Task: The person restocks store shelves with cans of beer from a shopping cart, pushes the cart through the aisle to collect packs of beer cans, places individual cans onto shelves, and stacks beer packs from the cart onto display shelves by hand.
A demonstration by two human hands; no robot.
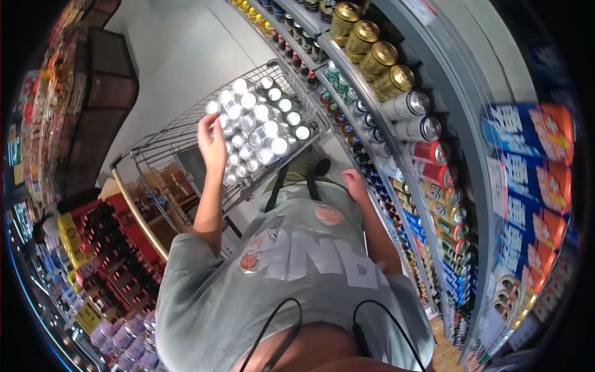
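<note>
My left hand (pixel 212 146) reaches over the near left edge of a pack of white-capped bottles (pixel 248 121) in a wire shopping cart (pixel 176 133). Its fingers are bent and a little apart beside the outermost caps, and nothing shows between them. The bottles stand close together, clear-looking for the most part, with darker bodies along the right side. Glare washes out their labels. My right hand (pixel 355 185) hangs by my body next to the drink shelves, its fingers curled in and holding nothing that I can see.
On the right, curved shelves (pixel 400 146) carry rows of drinks, including gold cans (pixel 378 59) and blue-and-orange packs (pixel 527 186). The cart's handle (pixel 139 217) lies to my left, near boxes and stacked dark red goods (pixel 114 248). A dark display stand (pixel 111 80) is beyond the aisle.
</note>
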